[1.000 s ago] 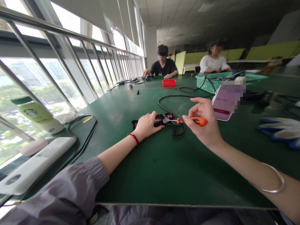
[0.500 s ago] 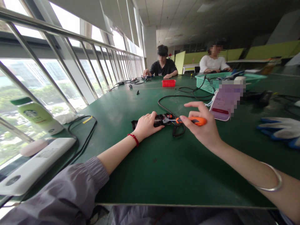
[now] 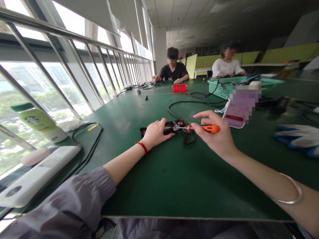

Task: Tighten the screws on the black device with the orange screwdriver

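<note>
A black device with opened-up innards (image 3: 169,127) lies on the green table (image 3: 159,189), its kind not clear to me. My left hand (image 3: 156,132) is wrapped over its middle and presses it to the tabletop. In my right hand (image 3: 214,132) is an orange-handled screwdriver (image 3: 205,128), gripped between thumb and fingers, index finger raised. The screwdriver's thin metal shaft points left, and its tip is at the exposed inside of the device. A black cable (image 3: 171,105) runs from the device's right end across the table.
A phone (image 3: 235,111) leans against a green basket (image 3: 216,89) of cables. Gloves (image 3: 299,137) lie at the right. On the left are a bottle (image 3: 41,122), a white power bank-like slab (image 3: 42,176) and a cable. Beyond a red tray (image 3: 179,88) sit two people.
My right hand has shifted only slightly, with its index finger moving a little left and down. The left hand and the device stay in place.
</note>
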A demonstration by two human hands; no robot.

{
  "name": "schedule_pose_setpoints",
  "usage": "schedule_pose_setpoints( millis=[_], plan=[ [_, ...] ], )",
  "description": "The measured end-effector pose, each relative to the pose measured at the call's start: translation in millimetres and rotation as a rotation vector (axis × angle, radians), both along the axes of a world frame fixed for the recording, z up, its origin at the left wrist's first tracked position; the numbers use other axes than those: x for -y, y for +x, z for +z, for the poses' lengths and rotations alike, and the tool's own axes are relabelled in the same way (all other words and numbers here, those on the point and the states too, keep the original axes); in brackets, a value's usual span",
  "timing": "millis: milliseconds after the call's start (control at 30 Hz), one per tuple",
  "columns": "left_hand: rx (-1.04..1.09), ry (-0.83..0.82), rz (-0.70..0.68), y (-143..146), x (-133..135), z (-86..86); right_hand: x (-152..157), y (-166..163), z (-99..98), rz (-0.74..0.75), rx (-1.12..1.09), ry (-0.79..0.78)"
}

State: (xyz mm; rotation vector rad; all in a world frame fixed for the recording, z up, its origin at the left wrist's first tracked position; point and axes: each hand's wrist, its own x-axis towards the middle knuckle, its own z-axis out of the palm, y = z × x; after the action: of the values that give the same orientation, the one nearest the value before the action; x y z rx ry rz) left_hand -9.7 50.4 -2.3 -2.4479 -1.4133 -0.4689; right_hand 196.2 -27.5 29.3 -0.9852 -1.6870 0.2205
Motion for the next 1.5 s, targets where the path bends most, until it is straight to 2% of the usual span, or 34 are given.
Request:
schedule_pose_setpoints(
  millis=[133,367,567,633,867,1100,1500],
  plan=[
    [0.005,-0.007,0.000,0,0,0.1,-3,0,-0.8,0.008,-0.051,0.142],
    [0.003,-0.005,-0.003,-1,0,0.4,0,1,2.0,-0.010,0.001,-0.075],
    [-0.005,-0.007,0.009,-1,1,1.1,-4,0,-1.4,0.004,-0.056,0.141],
    [-0.005,-0.007,0.007,-1,1,1.2,-5,0,-1.4,-0.025,-0.069,0.163],
    [-0.004,-0.015,0.005,-2,1,2.0,2,-1,6.1,-0.042,-0.011,-0.083],
    [-0.001,-0.026,0.014,-2,1,2.0,-3,9,11.5,-0.083,-0.017,0.015],
    [-0.005,-0.024,0.017,-2,2,1.4,-7,12,8.1,-0.109,-0.001,-0.011]
  ],
)
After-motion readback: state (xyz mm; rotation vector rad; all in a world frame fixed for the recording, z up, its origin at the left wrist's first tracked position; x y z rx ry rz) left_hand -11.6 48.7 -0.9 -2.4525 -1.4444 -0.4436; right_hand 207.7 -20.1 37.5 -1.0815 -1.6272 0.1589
